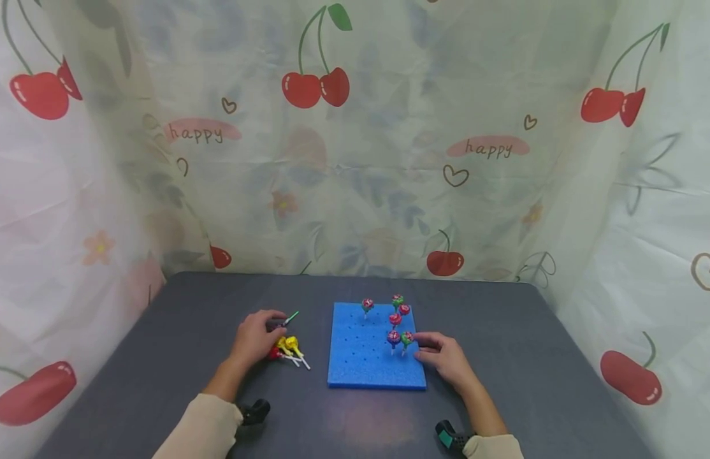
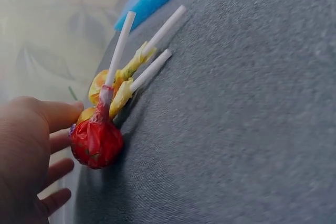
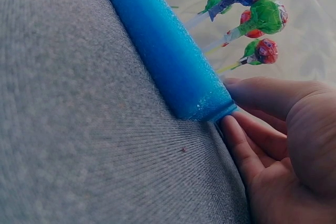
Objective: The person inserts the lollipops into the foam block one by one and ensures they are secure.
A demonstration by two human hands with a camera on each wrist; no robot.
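A blue foam board [image 1: 361,373] dotted with small holes lies on the table, several wrapped lollipops [image 1: 394,337] standing upright along its right side. My right hand [image 1: 447,360] pinches the board's right edge beside the green-and-red lollipop [image 1: 407,338]. The right wrist view has the thumb and a finger [image 3: 239,135] on either side of that edge. Left of the board, my left hand [image 1: 254,341] pinches a dark purple lollipop with a green stick [image 1: 292,317]; its head is mostly hidden. Right by the thumb lie a red lollipop [image 2: 97,142] and yellow lollipops [image 2: 122,98] with white sticks.
The dark grey table [image 1: 217,299] carries the board and the loose lollipops. A pale curtain [image 1: 366,210] printed with cherries hangs behind and at both sides. Black wrist devices [image 1: 255,412] are worn at both sleeves.
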